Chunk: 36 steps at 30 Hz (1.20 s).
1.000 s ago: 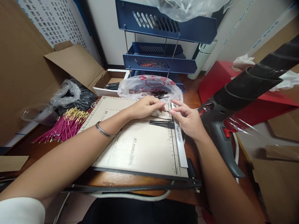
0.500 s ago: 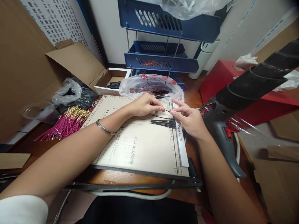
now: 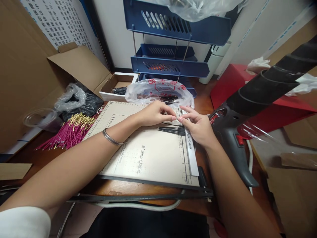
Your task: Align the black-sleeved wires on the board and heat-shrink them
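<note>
My left hand (image 3: 158, 113) and my right hand (image 3: 196, 128) meet fingertip to fingertip over the upper right of a paper cutter (image 3: 156, 152). Each pinches a thin black wire, now almost wholly hidden by the fingers. Just below the fingertips, a row of short black wires (image 3: 170, 130) lies side by side, their right ends near the white guard strip (image 3: 192, 155) of the cutter. My left wrist wears a metal bangle.
Behind the cutter sit a plastic bag (image 3: 158, 89) with black pieces and a white box (image 3: 116, 96) with black wires. Magenta wires with gold ends (image 3: 71, 132) lie left. A heat gun (image 3: 237, 132) stands right, before a red box (image 3: 225, 82). Blue shelves (image 3: 170, 62) rise behind.
My fingertips have come together, covering the black wire that showed between them. The left fingers moved slightly right. The view has shifted a little.
</note>
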Motion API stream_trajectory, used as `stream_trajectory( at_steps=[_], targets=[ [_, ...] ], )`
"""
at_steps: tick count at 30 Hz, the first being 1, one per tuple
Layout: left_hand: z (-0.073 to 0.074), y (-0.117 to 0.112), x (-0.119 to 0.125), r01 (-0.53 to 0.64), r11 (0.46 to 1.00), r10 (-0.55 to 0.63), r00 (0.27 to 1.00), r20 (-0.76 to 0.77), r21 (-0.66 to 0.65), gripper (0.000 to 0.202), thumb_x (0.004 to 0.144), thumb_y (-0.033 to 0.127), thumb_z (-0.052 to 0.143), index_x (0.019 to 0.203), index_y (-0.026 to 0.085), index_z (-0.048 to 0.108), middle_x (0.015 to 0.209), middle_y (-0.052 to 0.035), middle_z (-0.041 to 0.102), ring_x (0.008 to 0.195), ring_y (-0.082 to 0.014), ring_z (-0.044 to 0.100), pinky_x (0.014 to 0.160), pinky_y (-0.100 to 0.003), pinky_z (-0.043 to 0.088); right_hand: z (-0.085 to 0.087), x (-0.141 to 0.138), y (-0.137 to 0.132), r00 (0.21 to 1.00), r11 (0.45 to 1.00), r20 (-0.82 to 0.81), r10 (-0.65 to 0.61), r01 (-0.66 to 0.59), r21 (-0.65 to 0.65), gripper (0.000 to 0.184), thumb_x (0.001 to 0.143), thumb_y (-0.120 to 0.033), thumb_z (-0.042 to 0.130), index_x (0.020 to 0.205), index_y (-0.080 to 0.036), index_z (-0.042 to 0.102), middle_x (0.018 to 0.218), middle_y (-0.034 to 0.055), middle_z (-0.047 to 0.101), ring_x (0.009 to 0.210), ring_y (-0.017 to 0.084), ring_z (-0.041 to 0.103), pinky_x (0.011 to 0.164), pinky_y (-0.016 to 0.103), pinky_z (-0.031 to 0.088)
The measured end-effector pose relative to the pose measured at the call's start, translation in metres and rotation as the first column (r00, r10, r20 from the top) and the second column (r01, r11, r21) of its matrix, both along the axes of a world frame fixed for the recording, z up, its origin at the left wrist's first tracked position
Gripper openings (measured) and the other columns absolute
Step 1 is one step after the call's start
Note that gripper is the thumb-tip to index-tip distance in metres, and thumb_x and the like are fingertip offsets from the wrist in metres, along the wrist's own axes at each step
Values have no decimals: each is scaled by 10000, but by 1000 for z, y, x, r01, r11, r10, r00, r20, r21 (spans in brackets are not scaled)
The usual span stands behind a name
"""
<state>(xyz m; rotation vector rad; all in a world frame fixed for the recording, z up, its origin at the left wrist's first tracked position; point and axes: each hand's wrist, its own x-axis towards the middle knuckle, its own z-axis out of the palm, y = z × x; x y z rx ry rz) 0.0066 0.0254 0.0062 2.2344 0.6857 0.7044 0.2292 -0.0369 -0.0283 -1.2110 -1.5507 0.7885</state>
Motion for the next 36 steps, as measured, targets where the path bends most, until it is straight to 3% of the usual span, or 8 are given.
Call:
stream_trajectory(
  at_steps=[6,11,16,23,28,36],
  targets=[
    [-2,2,4,-64,995,67,997,-43,74,152,919,260,730,887,183,857,780,-29,784,750,-165,660,751,-286,470,-4,-6,2,1000,1000,-21,-12,12,-6,331,799,-568,848,872,-245,846,1493,128,705,1513,379,565,1334,633,320],
    [-6,8,5,-191,955,224,967,-126,228,142,932,284,739,907,203,853,885,-50,799,886,-213,640,907,-359,448,-20,-7,16,984,991,-119,-133,132,-19,487,825,-548,811,1211,-255,767,1640,126,576,1566,337,505,1345,575,324],
    [-8,10,5,-189,938,257,942,-216,291,156,927,323,752,946,199,846,939,-71,762,952,-247,600,945,-395,423,-34,-7,34,946,977,-291,-142,87,-194,701,796,-390,774,1461,-251,602,1650,112,569,1581,297,497,1353,531,350],
    [-8,9,3,-199,933,273,934,-230,301,140,937,299,726,933,206,831,951,-59,760,956,-248,600,931,-398,424,-25,-17,30,881,939,-443,-165,2,-345,825,702,-240,750,1497,-216,532,1650,105,572,1544,314,548,1355,529,363],
    [-9,9,5,-185,937,257,940,-224,297,129,943,288,728,927,205,824,940,-57,764,970,-253,606,941,-405,435,-22,-20,28,869,938,-473,-145,-31,-344,800,683,-250,777,1443,-207,530,1587,123,631,1498,329,593,1343,539,388],
    [-11,11,6,-184,942,246,948,-204,281,137,944,296,727,929,203,827,904,-50,756,947,-237,624,926,-386,440,-28,-17,31,876,954,-469,-113,-37,-299,790,691,-263,777,1435,-234,513,1662,123,547,1562,321,520,1366,547,346]
  ],
)
